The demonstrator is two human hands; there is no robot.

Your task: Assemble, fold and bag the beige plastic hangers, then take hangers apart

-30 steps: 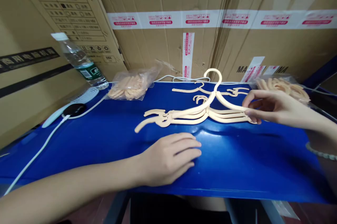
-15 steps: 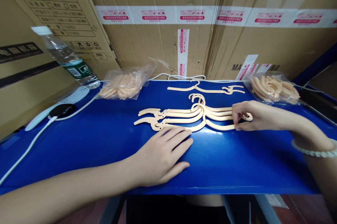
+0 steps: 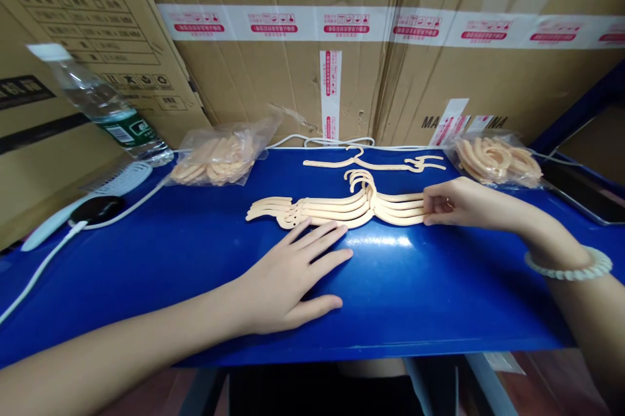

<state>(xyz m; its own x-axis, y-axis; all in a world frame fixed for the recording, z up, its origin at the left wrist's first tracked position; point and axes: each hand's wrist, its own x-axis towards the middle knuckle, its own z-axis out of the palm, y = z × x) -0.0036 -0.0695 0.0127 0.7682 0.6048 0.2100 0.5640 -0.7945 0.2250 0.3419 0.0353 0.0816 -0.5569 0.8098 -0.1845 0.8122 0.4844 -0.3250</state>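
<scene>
Several cream plastic hangers (image 3: 336, 209) lie flat and overlapping on the blue table, their hooks bunched together near the middle. My left hand (image 3: 288, 276) rests palm down with fingers spread, its fingertips at the near edge of the hangers' left half. At the other end, the thumb and fingers of my right hand (image 3: 454, 204) close around the hangers' right ends, hiding them. Behind the group, one separate hanger (image 3: 385, 165) lies by itself.
Clear bags of cream plastic pieces lie at back left (image 3: 219, 159) and back right (image 3: 495, 159). At left are a water bottle (image 3: 117, 120), a pale hairbrush (image 3: 122, 175) and a black round device (image 3: 97, 209) with a white cable. Cardboard boxes (image 3: 273, 84) wall the back. A dark phone-like slab (image 3: 586, 191) lies far right.
The hangers have been pushed closer together, so their bars and hooks now nest more tightly. The nearest one moved away from me. My left hand's fingers are spread wider.
</scene>
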